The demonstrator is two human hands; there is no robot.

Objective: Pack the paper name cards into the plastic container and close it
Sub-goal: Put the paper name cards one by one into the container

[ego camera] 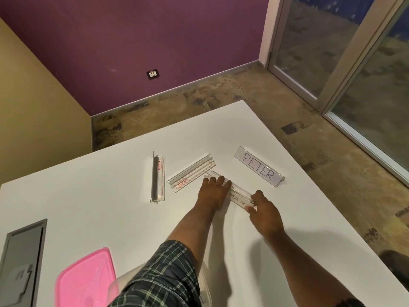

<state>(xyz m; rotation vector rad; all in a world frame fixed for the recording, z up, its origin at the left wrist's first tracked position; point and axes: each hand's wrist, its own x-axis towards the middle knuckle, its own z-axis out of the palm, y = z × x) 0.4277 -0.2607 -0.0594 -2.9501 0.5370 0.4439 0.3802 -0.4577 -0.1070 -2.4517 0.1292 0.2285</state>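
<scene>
A clear name card holder (238, 194) with handwritten letters lies on the white table (88, 207). My left hand (213, 193) rests fingers-down on its far end and my right hand (264, 212) pinches its near end. A card reading PETER (259, 166) stands behind it to the right. Two clear holders with red print lie to the left, one (191, 172) at an angle and one (157, 177) lengthwise. The clear plastic container (204, 282) sits at the near edge, mostly hidden under my left plaid sleeve. Its pink lid (85, 282) lies beside it on the left.
A grey cable hatch (21, 264) is set into the table at the near left. The table's far edge and right edge drop to a patterned floor. A glass door stands at the far right.
</scene>
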